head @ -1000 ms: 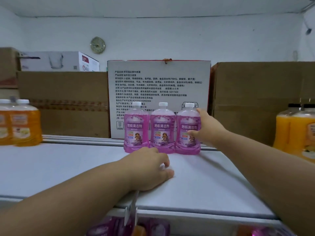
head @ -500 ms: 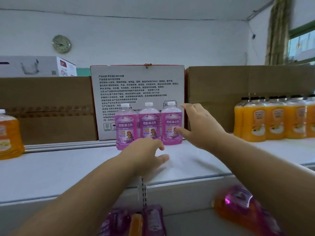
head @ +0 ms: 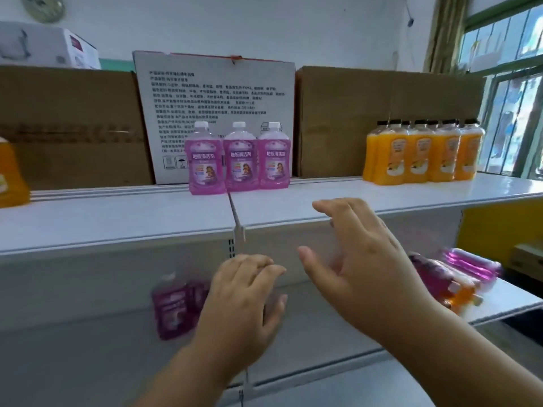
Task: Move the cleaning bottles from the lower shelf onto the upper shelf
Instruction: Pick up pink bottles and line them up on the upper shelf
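Observation:
Three purple cleaning bottles [head: 241, 158] with white caps stand side by side at the back of the white upper shelf [head: 117, 218]. On the lower shelf [head: 88, 348] an upright purple bottle [head: 172, 306] stands at the left, partly hidden behind my left hand [head: 244, 304]. More purple bottles [head: 458, 268] lie on their sides at the right end of that shelf. My left hand hangs in front of the lower shelf with fingers loosely curled, holding nothing. My right hand [head: 361, 259] is higher, fingers spread, empty, below the upper shelf's front edge.
Cardboard boxes [head: 367, 113] and a white printed carton [head: 217, 92] line the back of the upper shelf. Several orange bottles [head: 423, 154] stand at its right, one more orange bottle [head: 11, 174] at the far left. A metal divider [head: 236, 221] splits the shelf. A window is at right.
My right hand let go of the rightmost purple bottle and drew back and down. My left hand dropped from the upper shelf's surface to the lower shelf's level. The view tilted down and right.

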Tool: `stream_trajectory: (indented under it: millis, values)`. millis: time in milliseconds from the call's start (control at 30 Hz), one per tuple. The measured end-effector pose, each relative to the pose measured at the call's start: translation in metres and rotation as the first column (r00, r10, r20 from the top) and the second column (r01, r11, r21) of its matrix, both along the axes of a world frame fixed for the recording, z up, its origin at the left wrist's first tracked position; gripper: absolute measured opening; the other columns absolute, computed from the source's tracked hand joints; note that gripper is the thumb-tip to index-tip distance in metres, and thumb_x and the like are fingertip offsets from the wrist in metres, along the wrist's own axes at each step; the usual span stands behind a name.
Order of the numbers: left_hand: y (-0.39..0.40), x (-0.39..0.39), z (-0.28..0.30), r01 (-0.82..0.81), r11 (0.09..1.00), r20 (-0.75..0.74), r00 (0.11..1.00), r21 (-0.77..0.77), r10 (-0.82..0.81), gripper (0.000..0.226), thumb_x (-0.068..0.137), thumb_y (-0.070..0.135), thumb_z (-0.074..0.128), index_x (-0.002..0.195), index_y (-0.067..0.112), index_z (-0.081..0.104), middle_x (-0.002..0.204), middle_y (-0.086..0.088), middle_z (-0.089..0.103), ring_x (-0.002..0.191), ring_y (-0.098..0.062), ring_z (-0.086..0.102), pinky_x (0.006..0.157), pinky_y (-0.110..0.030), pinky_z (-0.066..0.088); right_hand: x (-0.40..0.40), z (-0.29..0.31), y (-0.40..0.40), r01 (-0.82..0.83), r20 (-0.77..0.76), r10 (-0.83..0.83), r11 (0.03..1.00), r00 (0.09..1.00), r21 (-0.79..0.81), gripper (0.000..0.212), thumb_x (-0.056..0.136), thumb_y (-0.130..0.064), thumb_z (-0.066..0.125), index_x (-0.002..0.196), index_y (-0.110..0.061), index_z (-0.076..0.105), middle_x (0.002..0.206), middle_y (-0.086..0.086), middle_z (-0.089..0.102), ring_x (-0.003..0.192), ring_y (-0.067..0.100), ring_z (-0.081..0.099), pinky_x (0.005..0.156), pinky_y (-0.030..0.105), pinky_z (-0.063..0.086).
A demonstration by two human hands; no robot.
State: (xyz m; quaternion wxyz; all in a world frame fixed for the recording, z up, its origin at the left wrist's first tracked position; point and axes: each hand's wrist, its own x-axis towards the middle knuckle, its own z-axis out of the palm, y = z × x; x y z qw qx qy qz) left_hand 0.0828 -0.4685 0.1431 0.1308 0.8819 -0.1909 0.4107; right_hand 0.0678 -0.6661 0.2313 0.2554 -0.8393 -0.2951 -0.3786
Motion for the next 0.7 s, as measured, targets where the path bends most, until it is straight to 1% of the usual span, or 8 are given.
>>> stream_trajectory:
  millis: [67, 133, 200, 333, 433, 567, 633, 700]
  values:
    - [-0.002, -0.014, -0.031, -0.044, 0.998, -0.063, 0.997, -0.035, 0.042, 0.035, 0.085, 0.038, 0.058, 0.114, 0.022, 0.067, 0.115, 0.002, 0.063, 0.108, -0.024, 0.058, 0.092, -0.043, 0.045, -0.007, -0.018, -0.003, -0.041, -0.038, 0.040, 0.999, 0.998, -0.021, 0.055, 0.086, -0.041, 0.064, 0.134, -0.019, 0.051, 0.122, -0.002, 0.055, 0.107, 0.014, 0.054, 0.090, 0.031, 0.047]
    - [-0.005, -0.027, -0.058, -0.102, 0.993, -0.168, 0.982, -0.067, 0.089, 0.035, 0.084, 0.038, 0.058, 0.113, 0.023, 0.067, 0.111, 0.004, 0.063, 0.105, -0.022, 0.059, 0.084, -0.042, 0.049, -0.009, -0.035, -0.005, -0.079, -0.096, 0.076, 0.996, 0.993, -0.033, 0.054, 0.086, -0.040, 0.065, 0.133, -0.018, 0.052, 0.120, -0.003, 0.055, 0.106, 0.015, 0.054, 0.090, 0.031, 0.047]
    - [-0.008, -0.037, -0.081, -0.155, 0.984, -0.282, 0.951, -0.090, 0.124, 0.037, 0.085, 0.040, 0.056, 0.117, 0.024, 0.066, 0.113, 0.005, 0.062, 0.105, -0.020, 0.058, 0.085, -0.041, 0.049, -0.010, -0.054, -0.006, -0.101, -0.136, 0.094, 0.994, 0.986, -0.046, 0.052, 0.086, -0.040, 0.066, 0.132, -0.018, 0.053, 0.120, -0.003, 0.055, 0.107, 0.015, 0.055, 0.090, 0.029, 0.045]
    - [-0.004, -0.048, -0.112, -0.258, 0.964, -0.475, 0.858, -0.069, 0.196, 0.041, 0.090, 0.045, 0.050, 0.125, 0.026, 0.060, 0.120, 0.006, 0.057, 0.112, -0.019, 0.052, 0.093, -0.041, 0.044, -0.007, -0.088, 0.006, -0.147, -0.243, 0.120, 0.985, 0.963, -0.094, 0.050, 0.087, -0.040, 0.063, 0.130, -0.017, 0.055, 0.119, -0.003, 0.056, 0.105, 0.014, 0.054, 0.089, 0.024, 0.040]
    - [0.012, -0.043, -0.124, -0.317, 0.946, -0.541, 0.807, -0.061, 0.235, 0.047, 0.090, 0.049, 0.044, 0.130, 0.029, 0.056, 0.125, 0.007, 0.056, 0.113, -0.018, 0.051, 0.094, -0.040, 0.043, 0.003, -0.102, 0.023, -0.166, -0.286, 0.130, 0.980, 0.949, -0.109, 0.048, 0.087, -0.038, 0.067, 0.130, -0.020, 0.054, 0.117, -0.006, 0.054, 0.104, 0.011, 0.053, 0.088, 0.022, 0.038]
    - [0.046, -0.016, -0.138, -0.419, 0.899, -0.564, 0.776, -0.128, 0.281, 0.046, 0.088, 0.044, 0.053, 0.129, 0.023, 0.056, 0.116, -0.003, 0.062, 0.102, -0.026, 0.056, 0.088, -0.041, 0.047, 0.025, -0.121, 0.054, -0.160, -0.321, 0.116, 0.980, 0.940, -0.115, 0.051, 0.087, -0.040, 0.066, 0.132, -0.020, 0.053, 0.118, -0.006, 0.054, 0.104, 0.010, 0.053, 0.087, 0.022, 0.039]
    - [0.062, 0.002, -0.143, -0.469, 0.876, -0.589, 0.742, -0.114, 0.321, 0.044, 0.090, 0.042, 0.055, 0.129, 0.022, 0.053, 0.116, -0.004, 0.061, 0.100, -0.026, 0.056, 0.087, -0.040, 0.048, 0.037, -0.131, 0.070, -0.134, -0.358, 0.088, 0.985, 0.930, -0.107, 0.051, 0.087, -0.040, 0.067, 0.133, -0.021, 0.053, 0.117, -0.007, 0.053, 0.105, 0.011, 0.054, 0.086, 0.021, 0.037]
    - [0.075, 0.020, -0.147, -0.470, 0.879, -0.581, 0.738, -0.080, 0.342, 0.043, 0.090, 0.042, 0.053, 0.129, 0.024, 0.051, 0.115, -0.004, 0.060, 0.099, -0.026, 0.057, 0.084, -0.038, 0.048, 0.050, -0.140, 0.083, -0.101, -0.391, 0.052, 0.989, 0.919, -0.106, 0.050, 0.087, -0.039, 0.068, 0.132, -0.022, 0.053, 0.117, -0.008, 0.052, 0.106, 0.012, 0.055, 0.085, 0.021, 0.037]
